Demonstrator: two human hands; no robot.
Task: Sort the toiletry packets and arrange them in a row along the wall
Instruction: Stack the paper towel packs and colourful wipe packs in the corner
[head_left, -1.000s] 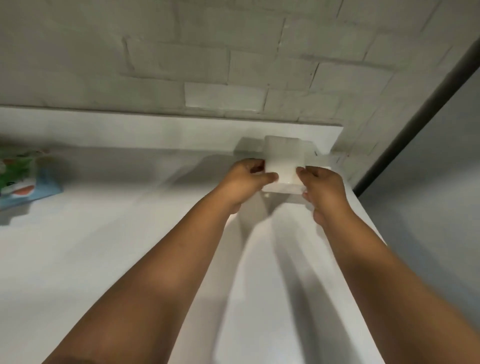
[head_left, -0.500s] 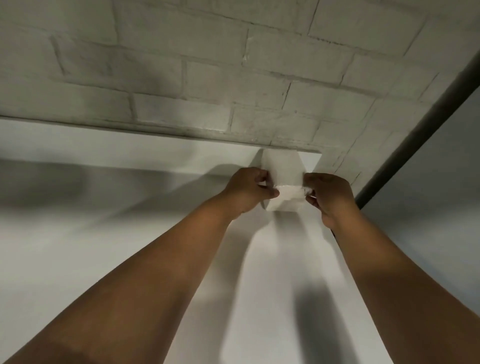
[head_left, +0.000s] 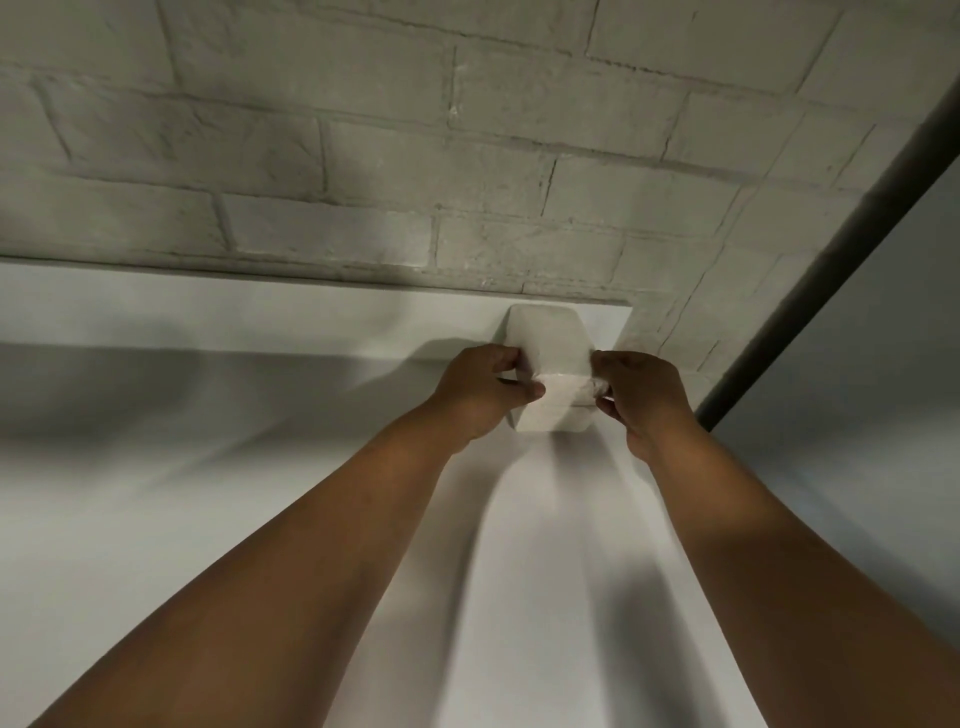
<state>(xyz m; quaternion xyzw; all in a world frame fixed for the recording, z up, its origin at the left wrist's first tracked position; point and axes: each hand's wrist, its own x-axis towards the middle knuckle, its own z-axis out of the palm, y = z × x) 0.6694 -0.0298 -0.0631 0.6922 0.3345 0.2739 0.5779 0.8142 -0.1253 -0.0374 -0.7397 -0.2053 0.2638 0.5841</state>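
Note:
A plain white packet (head_left: 550, 345) stands at the far right end of the white surface (head_left: 208, 493), close to the brick wall (head_left: 415, 156). My left hand (head_left: 480, 392) pinches its left side with thumb and fingers. On the other side, my right hand (head_left: 641, 395) pinches its right edge. A crinkled clear wrap shows across the packet's lower front between my thumbs. Whether the packet's back touches the wall is hidden.
The white surface ends just right of the packet, where a dark vertical strip (head_left: 810, 291) and a grey panel (head_left: 883, 415) begin. A raised white ledge (head_left: 260, 306) runs along the wall's foot to the left.
Both hands have carried the white packet farther toward the wall and lower onto the surface. My view has swung right, so the colourful packets at the left are out of sight.

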